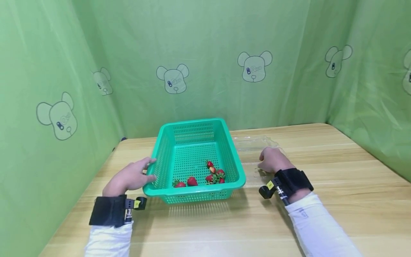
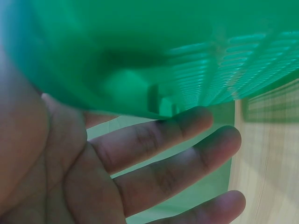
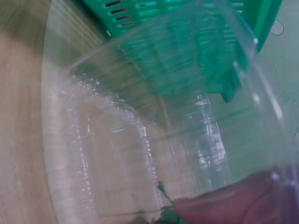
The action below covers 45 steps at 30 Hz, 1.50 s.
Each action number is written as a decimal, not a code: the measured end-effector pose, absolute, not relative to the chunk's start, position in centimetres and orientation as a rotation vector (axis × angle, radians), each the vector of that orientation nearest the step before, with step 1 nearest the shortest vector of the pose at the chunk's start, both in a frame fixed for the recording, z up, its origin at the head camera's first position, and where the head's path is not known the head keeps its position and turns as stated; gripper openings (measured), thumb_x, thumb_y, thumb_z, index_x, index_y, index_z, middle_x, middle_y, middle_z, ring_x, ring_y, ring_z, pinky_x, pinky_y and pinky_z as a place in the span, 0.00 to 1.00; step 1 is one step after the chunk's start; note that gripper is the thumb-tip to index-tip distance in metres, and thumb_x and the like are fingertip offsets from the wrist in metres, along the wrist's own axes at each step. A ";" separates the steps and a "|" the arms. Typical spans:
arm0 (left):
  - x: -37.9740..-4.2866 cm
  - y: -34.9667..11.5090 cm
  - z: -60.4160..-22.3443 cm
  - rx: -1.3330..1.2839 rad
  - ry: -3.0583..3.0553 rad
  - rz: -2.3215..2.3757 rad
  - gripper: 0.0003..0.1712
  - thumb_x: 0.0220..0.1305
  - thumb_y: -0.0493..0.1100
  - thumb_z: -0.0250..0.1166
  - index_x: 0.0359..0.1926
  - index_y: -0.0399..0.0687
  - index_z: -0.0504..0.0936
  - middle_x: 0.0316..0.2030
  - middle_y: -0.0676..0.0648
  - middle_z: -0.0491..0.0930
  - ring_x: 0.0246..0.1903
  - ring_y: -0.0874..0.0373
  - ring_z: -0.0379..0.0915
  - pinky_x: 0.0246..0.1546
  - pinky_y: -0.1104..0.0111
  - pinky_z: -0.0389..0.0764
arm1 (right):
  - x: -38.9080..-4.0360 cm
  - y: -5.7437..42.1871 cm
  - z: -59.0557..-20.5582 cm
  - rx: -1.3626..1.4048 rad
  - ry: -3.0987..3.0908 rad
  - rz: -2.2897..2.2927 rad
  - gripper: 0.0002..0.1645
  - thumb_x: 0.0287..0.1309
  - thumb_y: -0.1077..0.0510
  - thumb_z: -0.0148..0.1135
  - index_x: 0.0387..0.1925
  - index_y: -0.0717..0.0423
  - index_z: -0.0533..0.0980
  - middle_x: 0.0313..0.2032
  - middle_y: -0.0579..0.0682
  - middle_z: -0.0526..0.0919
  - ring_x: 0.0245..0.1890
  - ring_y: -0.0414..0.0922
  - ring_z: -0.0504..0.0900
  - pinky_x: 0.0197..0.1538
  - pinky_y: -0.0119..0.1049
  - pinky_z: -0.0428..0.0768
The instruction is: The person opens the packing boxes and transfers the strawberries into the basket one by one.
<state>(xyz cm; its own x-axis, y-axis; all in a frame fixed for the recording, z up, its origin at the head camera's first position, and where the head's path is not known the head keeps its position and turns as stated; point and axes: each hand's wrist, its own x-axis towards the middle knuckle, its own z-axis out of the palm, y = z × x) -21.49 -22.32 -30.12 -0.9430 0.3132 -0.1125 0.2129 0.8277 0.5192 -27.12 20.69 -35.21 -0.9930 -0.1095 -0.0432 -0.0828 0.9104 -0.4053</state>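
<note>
A green plastic basket with slotted walls stands on the table, several red strawberries lying on its near floor. At its left rim is my left hand, thumb and forefinger touching the rim; in the left wrist view the other fingers extend fairly straight beneath it. My right hand reaches into a clear plastic box right of the basket. Its thumb presses a strawberry's green stem and leaves; only a bit of red shows at that view's bottom edge. The other right fingers are hidden.
The wooden table extends to the right and in front of the basket. A green curtain with printed bear heads hangs behind and along both sides, close to the table's far edge.
</note>
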 end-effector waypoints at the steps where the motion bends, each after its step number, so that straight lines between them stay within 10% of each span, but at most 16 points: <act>1: -21.5 -22.3 -30.1 0.412 2.816 0.765 0.37 0.63 0.42 0.61 0.69 0.38 0.57 0.60 0.27 0.69 0.58 0.34 0.66 0.54 0.43 0.71 | -27.1 20.7 -35.2 -0.152 3.005 -0.621 0.19 0.50 0.64 0.62 0.43 0.73 0.77 0.39 0.67 0.82 0.31 0.53 0.77 0.39 0.48 0.78; 26: -21.5 -22.3 -30.1 0.395 2.827 0.764 0.36 0.63 0.42 0.61 0.69 0.39 0.58 0.60 0.28 0.69 0.57 0.36 0.67 0.53 0.44 0.72 | -26.9 20.2 -35.1 -0.182 3.053 -0.669 0.03 0.49 0.62 0.63 0.26 0.59 0.78 0.25 0.53 0.80 0.25 0.48 0.75 0.28 0.39 0.73; 45: -21.8 -22.5 -29.8 0.436 2.807 0.762 0.37 0.64 0.43 0.61 0.69 0.38 0.56 0.60 0.26 0.68 0.58 0.33 0.66 0.55 0.42 0.69 | -26.6 18.9 -32.7 -0.311 3.123 -0.799 0.09 0.54 0.61 0.63 0.36 0.63 0.79 0.32 0.59 0.83 0.29 0.50 0.78 0.31 0.42 0.77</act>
